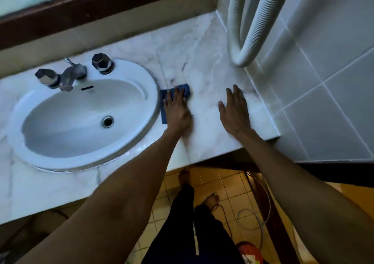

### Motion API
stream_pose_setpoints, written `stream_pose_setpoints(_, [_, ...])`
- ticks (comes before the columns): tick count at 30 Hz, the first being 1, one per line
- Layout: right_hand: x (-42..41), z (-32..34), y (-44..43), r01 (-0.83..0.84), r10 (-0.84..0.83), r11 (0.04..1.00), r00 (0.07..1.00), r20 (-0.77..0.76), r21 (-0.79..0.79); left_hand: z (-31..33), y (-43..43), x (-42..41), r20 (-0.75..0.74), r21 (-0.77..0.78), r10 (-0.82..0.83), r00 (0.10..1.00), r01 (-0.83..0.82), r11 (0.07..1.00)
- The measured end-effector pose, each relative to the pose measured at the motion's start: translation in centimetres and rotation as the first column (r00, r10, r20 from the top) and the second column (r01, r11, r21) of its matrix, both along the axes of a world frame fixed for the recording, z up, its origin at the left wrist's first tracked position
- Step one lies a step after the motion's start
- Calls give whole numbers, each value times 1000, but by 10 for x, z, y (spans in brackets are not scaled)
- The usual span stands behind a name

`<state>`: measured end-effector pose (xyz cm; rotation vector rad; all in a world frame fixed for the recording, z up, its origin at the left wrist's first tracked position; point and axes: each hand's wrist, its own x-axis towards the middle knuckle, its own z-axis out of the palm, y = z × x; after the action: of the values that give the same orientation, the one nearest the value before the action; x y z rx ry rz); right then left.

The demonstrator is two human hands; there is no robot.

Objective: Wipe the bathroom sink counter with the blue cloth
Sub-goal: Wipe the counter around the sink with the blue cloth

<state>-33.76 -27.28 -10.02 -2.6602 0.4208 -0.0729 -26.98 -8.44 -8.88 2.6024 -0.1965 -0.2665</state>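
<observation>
Pressing flat: left hand (177,110) palm-down, fingers spread, on the blue cloth (183,88), pinned to the marble counter (204,65). Sink (85,114) rim touches the cloth's left edge. Right hand (234,112) just beside, flat and splayed on bare marble, holding nothing.

cloth (183,88) showing blue | counter (204,61) showing white, grey-veined marble | sink (81,110) showing white | floor (228,187) showing yellow tiles
</observation>
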Motion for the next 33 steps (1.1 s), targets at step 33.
stream_pose_setpoints(33, [5,-10,11,106,-105,991,994,11,-85,-3,-29,70,5,117,-605,796,601,791])
